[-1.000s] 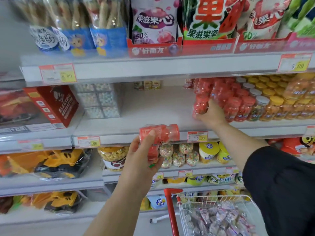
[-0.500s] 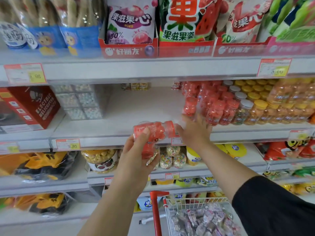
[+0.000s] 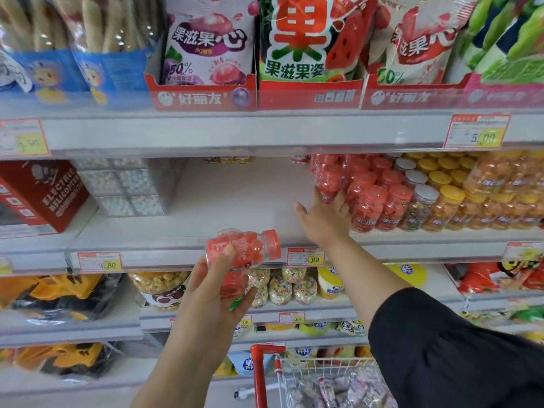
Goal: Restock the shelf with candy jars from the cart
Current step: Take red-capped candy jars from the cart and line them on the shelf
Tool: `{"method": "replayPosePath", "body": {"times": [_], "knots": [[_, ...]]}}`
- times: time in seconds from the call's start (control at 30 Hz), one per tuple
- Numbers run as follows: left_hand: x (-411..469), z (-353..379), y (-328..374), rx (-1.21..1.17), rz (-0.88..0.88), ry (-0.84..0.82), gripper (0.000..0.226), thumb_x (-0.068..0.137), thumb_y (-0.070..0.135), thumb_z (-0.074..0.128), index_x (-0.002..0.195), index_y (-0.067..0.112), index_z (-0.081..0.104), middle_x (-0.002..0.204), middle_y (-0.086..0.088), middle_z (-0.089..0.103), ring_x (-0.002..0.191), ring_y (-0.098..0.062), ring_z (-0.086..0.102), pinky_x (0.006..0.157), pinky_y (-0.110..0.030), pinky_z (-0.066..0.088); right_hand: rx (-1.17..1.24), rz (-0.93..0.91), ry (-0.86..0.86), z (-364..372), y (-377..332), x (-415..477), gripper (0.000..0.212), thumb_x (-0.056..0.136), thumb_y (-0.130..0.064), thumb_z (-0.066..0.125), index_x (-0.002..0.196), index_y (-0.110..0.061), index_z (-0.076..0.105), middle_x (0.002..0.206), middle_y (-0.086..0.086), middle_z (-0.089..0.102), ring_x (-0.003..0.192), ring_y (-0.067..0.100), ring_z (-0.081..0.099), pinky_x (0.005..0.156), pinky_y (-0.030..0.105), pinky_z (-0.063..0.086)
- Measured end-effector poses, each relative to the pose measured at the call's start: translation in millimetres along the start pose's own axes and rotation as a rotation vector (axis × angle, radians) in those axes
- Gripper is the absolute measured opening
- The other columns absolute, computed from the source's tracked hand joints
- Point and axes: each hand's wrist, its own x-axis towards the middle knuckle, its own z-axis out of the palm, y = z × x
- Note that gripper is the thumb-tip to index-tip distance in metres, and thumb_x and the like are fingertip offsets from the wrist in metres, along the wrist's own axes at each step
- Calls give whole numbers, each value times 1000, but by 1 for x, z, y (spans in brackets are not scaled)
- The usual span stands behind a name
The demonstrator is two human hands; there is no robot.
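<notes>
My left hand [image 3: 210,298] grips two clear candy jars with red lids. One red jar [image 3: 244,248] lies sideways on top, in front of the shelf edge. The second jar [image 3: 232,285] is half hidden under my fingers. My right hand [image 3: 323,220] reaches onto the white middle shelf [image 3: 235,207] with its fingers spread, touching the leftmost jar [image 3: 329,184] of the red jar group [image 3: 379,198]. It holds nothing. The wire cart [image 3: 323,365], with its red handle post, stands below at the bottom edge and holds wrapped candies.
Right of the red jars stand white-lidded jars [image 3: 421,201] and yellow-lidded jars [image 3: 471,198]. A clear box stack [image 3: 126,187] and a red carton [image 3: 41,195] sit at the left of the shelf. Snack bags fill the shelf above, and small jars and toy trucks the shelves below.
My right hand has let go of the red jar it set at the row's left end, and it now lies spread against the jars. My left hand keeps its two jars.
</notes>
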Motion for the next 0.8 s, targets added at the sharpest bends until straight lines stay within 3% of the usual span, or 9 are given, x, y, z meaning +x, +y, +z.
{"method": "replayPosePath", "body": {"times": [0.1,0.2,0.33,0.47,0.8], "knots": [[1,1,-1,3,3,-3,52,71,42,72,118,19,66,103,-7,71,98,-25,63,95,-44,51,-34,-22,50,7,-2,-12,76,98,-62,31,157,-18,12,158,23,0,146,40,6,117,51,11],[3,4,-2,7,-1,-5,50,74,41,71,118,20,66,109,-8,72,101,-25,64,96,-44,51,-65,-8,-6,7,-5,-12,77,98,-62,28,157,-15,11,156,22,5,143,41,10,116,52,13],[6,6,0,-1,6,5,48,72,40,72,115,21,66,107,-8,71,100,-26,63,98,-46,50,-23,14,-37,0,-6,4,78,99,-62,29,157,-13,10,154,22,8,141,40,15,114,51,21],[6,6,-1,-12,-4,12,44,72,39,72,113,22,67,111,-9,71,103,-26,64,95,-44,52,12,10,-38,-1,-2,18,81,98,-61,31,157,-10,8,157,20,-1,144,38,13,116,50,26],[10,4,-6,-40,-19,5,47,74,38,72,117,20,66,111,-9,72,100,-25,65,91,-43,53,40,-60,-10,-1,-3,21,78,100,-56,35,156,-6,13,155,19,9,142,38,19,116,47,29]]}}
